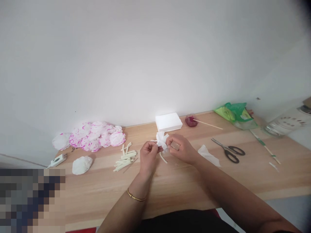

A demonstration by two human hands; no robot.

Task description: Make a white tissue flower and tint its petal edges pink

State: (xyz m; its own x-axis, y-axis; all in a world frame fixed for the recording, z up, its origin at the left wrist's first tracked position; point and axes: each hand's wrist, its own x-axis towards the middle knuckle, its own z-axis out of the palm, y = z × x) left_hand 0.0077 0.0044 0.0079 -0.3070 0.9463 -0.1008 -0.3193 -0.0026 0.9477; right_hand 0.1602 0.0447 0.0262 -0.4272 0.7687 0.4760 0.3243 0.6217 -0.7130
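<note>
Over the middle of the wooden table, a gathered white tissue paper (161,138) is held between both hands. My left hand (150,153) pinches it from the left and below, with fingers closed. From the right, my right hand (179,148) has thumb and forefinger pressed on the tissue's edge. A pale cord-like strip (163,158) shows just beneath the tissue; whether it is attached to it I cannot tell. Left of my hands lies a pile of short cream strips (126,159). A loose sheet of white tissue (208,155) rests by my right wrist.
Pink-and-white tissue balls (93,137) are heaped at the back left, near a plain white ball (82,165) and a power plug (58,160). Behind my hands are a tissue stack (168,122) and a dark red bowl (191,121). Scissors (230,152), a green bag (235,113) and a glass jar (279,124) stand right.
</note>
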